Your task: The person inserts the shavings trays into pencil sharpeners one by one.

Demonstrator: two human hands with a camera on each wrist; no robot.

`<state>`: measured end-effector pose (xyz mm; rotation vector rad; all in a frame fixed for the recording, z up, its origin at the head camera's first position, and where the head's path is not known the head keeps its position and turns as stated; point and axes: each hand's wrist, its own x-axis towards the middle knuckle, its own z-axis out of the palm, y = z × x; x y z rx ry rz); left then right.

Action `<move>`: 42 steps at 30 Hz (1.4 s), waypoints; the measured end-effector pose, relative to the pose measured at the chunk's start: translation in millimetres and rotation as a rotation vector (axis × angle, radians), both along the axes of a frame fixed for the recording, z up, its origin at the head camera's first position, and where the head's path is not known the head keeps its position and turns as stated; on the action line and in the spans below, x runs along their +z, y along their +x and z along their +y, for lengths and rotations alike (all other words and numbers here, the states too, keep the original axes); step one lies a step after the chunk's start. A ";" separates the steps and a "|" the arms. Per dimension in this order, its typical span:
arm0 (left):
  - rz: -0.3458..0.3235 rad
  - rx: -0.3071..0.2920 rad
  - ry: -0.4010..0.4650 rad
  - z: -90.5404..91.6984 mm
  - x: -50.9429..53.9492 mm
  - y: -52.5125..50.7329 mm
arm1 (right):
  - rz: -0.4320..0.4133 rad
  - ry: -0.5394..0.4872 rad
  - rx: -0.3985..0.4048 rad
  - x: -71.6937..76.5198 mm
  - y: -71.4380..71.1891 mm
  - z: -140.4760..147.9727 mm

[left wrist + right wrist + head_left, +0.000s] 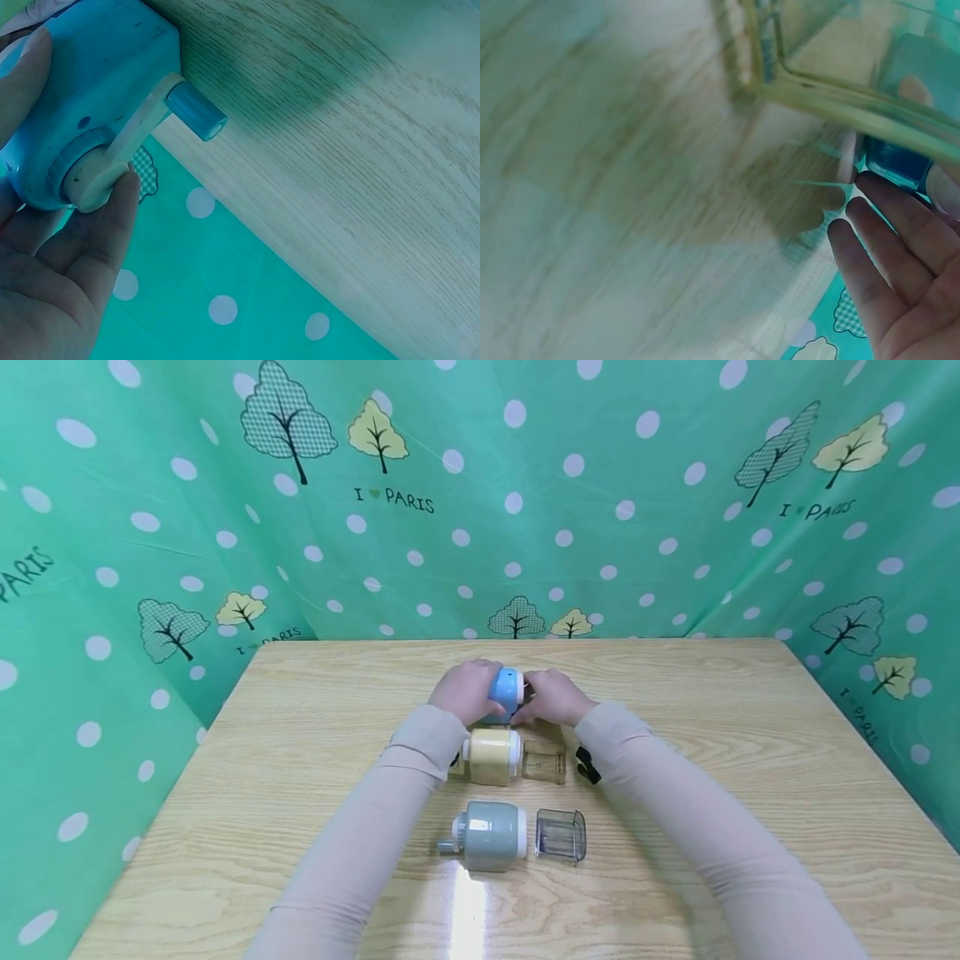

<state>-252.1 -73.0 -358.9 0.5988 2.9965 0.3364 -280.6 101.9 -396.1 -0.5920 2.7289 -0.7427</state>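
Observation:
My left hand grips a blue crank pencil sharpener lying on its side at the back of the table. In the left wrist view, its pale crank arm with a blue knob shows, and fingertips touch the crank's hub. My right hand is at the sharpener's white end, pinching what looks like a small clear shavings drawer, mostly hidden by the fingers. Nearer lies a yellow pencil sharpener, with its clear amber drawer to its right.
A grey-green pencil sharpener lies closest on the wooden table, its smoky clear drawer beside it. Black wrist gear sits under the right cuff. A green dotted curtain hangs behind the table's far edge.

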 end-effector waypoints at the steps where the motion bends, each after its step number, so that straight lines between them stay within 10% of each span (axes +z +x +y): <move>1: -0.001 -0.001 0.001 -0.3 -0.1 -0.1 | -0.001 -0.002 0.001 0.0 0.0 0.0; 42: -0.009 -0.021 -0.072 -1.9 0.9 1.8 | -0.073 -0.021 -0.041 6.8 12.0 -2.7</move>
